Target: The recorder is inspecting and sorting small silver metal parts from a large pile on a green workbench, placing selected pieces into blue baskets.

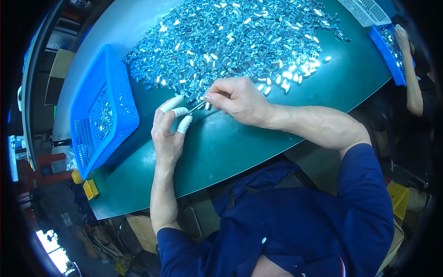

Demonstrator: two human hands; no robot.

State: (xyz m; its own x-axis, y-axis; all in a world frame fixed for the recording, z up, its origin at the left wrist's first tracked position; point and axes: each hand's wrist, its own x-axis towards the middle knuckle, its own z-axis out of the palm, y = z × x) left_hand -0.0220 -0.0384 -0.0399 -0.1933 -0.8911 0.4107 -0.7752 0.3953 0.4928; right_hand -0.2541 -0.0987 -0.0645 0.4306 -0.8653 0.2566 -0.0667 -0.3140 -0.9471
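Note:
White finger covers wrap the thumb and fingers of my left hand (167, 129), which pinches a small metal part (189, 112) at its fingertips. My right hand (243, 102) is bare and closed, with thumb and forefinger gripping a slim, shiny metal tool (198, 107). The tool slants down to the left, its far end at the part in my left fingers; its exact kind is too small to tell. Both hands are just above the green tabletop (221, 152), at the near edge of a wide heap of small shiny metal parts (230, 44).
Left of my hands, a blue perforated basket (131, 113) holds some similar parts. A small yellow container (91, 189) is by the table's left corner. At far right, another person's arm (412, 83) reaches to a blue basket (386, 57) of parts, near a white basket (369, 13).

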